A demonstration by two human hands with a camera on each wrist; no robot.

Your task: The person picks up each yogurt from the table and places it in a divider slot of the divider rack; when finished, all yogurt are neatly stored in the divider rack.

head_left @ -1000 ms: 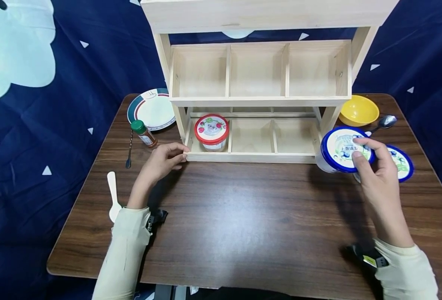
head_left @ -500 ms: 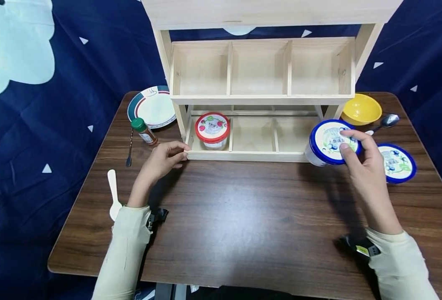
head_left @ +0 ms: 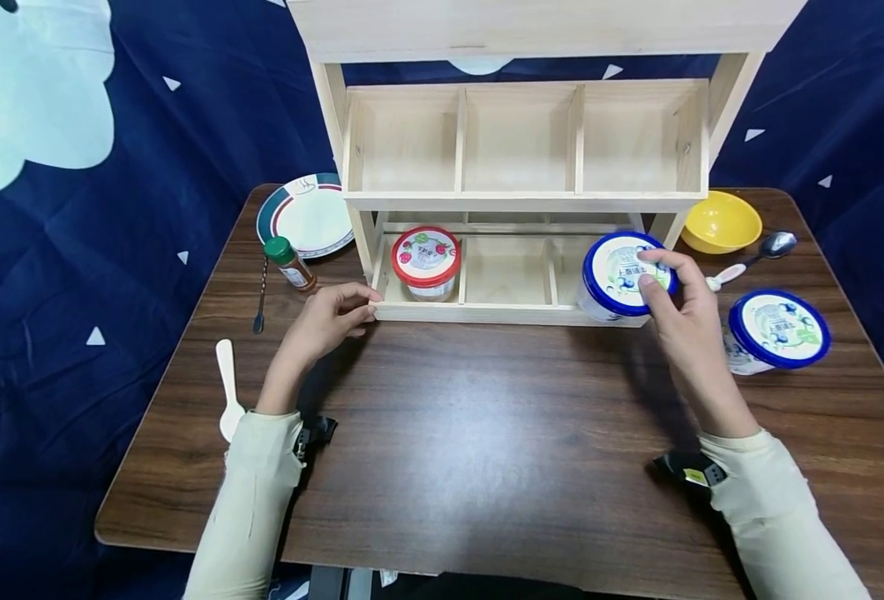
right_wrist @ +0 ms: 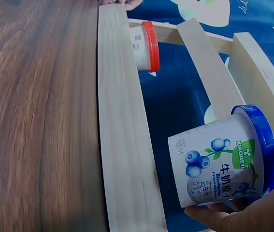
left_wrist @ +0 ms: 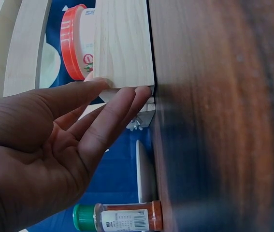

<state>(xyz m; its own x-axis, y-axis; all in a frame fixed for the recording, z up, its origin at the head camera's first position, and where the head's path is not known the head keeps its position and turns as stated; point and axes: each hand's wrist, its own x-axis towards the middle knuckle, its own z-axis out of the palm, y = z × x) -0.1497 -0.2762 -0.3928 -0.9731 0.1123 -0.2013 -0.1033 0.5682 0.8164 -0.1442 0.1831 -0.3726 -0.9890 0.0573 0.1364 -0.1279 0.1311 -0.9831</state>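
Observation:
My right hand (head_left: pixel 685 325) grips a tub with a blue lid (head_left: pixel 625 273) and a blueberry label, thumb and fingers at its right side. In the right wrist view this blueberry tub (right_wrist: pixel 219 162) is held tilted, beyond the front board of the wooden rack (right_wrist: pixel 127 125). From above it overlaps the right compartment of the lower tier. My left hand (head_left: pixel 323 329) holds the left front corner of that tier; in the left wrist view its thumb and fingertips touch the end of the front board (left_wrist: pixel 124 43). A red-lidded tub (head_left: pixel 427 262) stands in the left compartment.
Another blue-lidded tub (head_left: pixel 777 332) stands at the right, near a spoon (head_left: pixel 756 257) and a yellow bowl (head_left: pixel 722 222). At the left are a plate (head_left: pixel 310 218), a green-capped spice jar (head_left: pixel 289 262), a thin dark-tipped stirrer (head_left: pixel 261 296) and a white spoon (head_left: pixel 228 392). An upper tier (head_left: pixel 524 202) overhangs behind.
My right hand has carried the blueberry tub leftward, from in front of the other blue-lidded tub to over the lower tier's right compartment. My left hand has stayed at the corner.

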